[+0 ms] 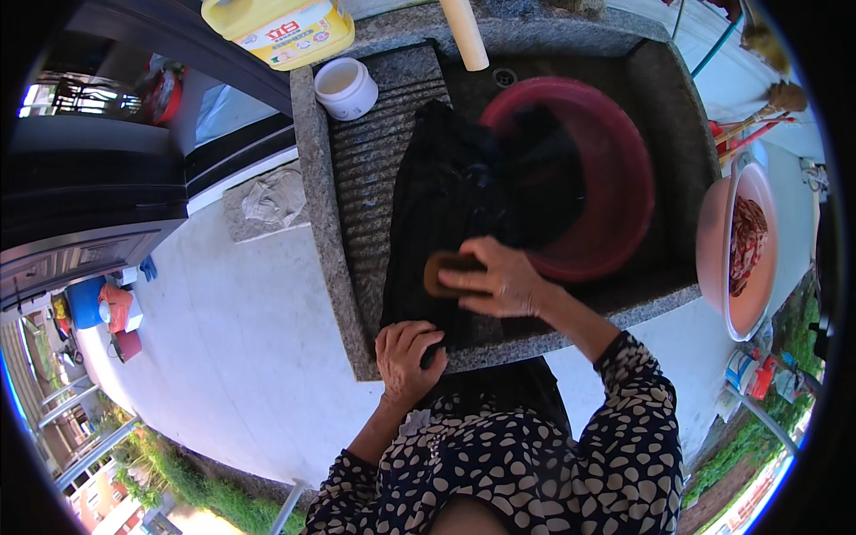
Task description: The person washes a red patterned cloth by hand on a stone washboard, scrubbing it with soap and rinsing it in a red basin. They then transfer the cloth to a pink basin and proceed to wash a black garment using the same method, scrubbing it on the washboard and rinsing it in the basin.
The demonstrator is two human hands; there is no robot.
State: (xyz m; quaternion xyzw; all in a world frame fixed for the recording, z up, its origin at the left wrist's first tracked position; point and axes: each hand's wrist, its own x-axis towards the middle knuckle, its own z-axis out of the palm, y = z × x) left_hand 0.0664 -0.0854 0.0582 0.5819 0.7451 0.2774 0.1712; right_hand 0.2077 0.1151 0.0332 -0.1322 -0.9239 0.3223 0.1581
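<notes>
Nearest my camera, at five o'clock, is the wearer's spotted shirt [526,455]. Beyond it I observe the left hand [408,361] at six o'clock, fingers curled over the near end of the black cloth [446,192]; I cannot tell whether they pinch it or only press. The right hand [508,281], at three o'clock close to centre, is closed around a brown brush [436,275], slightly blurred.

I judge the step to be scrubbing. Good practice: anchor the near end firmly, draw the fabric flat over the ridges [364,169], and stroke away from the anchoring fingers with even pressure.

The cloth lies from centre to twelve o'clock, on the ridged side of the stone sink [323,201]. It is dark, rumpled at its far end, with a wet-looking sheen; dark fabric reaches into the red tub [631,192] at two o'clock. I can make out no stains.
</notes>
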